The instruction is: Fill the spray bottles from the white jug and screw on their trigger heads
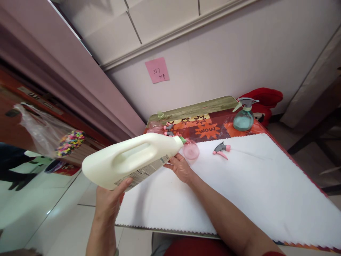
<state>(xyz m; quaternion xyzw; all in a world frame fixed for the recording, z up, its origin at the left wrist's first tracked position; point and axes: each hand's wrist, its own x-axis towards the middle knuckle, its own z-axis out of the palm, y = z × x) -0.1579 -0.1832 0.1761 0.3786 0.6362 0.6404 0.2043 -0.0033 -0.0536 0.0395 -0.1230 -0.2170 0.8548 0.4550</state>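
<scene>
A large cream-white jug [149, 140] with a moulded handle is tilted nearly on its side above the table. My left hand [113, 199] is closed around its lower end, thumb on the printed label. My right hand [181, 168] supports the jug from below near the neck, its fingers partly hidden. The jug's green spout [183, 140] is at the mouth of a round, clear pink bottle [191, 152] standing on the white cloth. Whether liquid is flowing, I cannot tell. A grey and pink spray head [221, 150] lies to the right of the bottle.
A teal spray bottle [243, 120] stands at the far right corner. Behind the jug lie pink bottles [155, 127] and spray heads [168, 130]. A pale green cap [160, 115] rests at the back edge. A white cloth [239, 192] covers the table's front.
</scene>
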